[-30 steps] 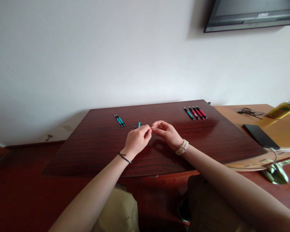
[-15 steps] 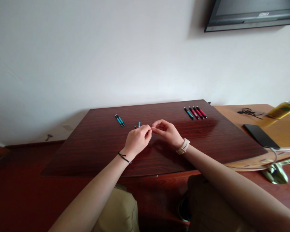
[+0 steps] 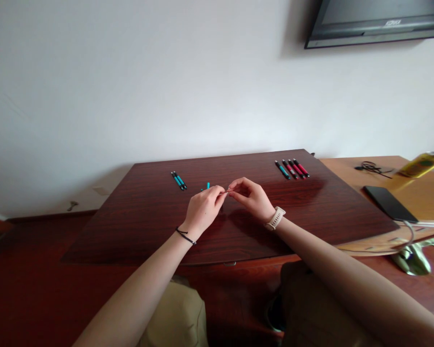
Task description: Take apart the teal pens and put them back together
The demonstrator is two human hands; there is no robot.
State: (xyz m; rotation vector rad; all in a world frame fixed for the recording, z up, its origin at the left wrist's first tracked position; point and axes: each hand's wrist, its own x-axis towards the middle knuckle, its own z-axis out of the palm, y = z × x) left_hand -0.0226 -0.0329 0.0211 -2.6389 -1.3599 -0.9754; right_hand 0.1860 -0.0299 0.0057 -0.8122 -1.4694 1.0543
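My left hand (image 3: 205, 205) and my right hand (image 3: 251, 196) meet over the middle of the dark wooden table (image 3: 159, 221). Between their pinched fingertips runs a thin pen refill (image 3: 224, 193), partly hidden by the fingers. Both hands are closed on it. Just beyond my left hand is a teal pen barrel part (image 3: 208, 185), its lower end covered by the hand. A tiny dark piece (image 3: 201, 190) lies beside it.
Two teal pens (image 3: 179, 180) lie at the table's left. Toward the right back, a teal pen (image 3: 282, 170) lies beside several red pens (image 3: 295, 168). On the lighter desk to the right are a phone (image 3: 389, 204), a black cable (image 3: 373, 167) and a yellow can (image 3: 422, 164).
More of the thin refill shows between my fingertips than before. My hands have barely shifted, and the pens on the table stay where they were.
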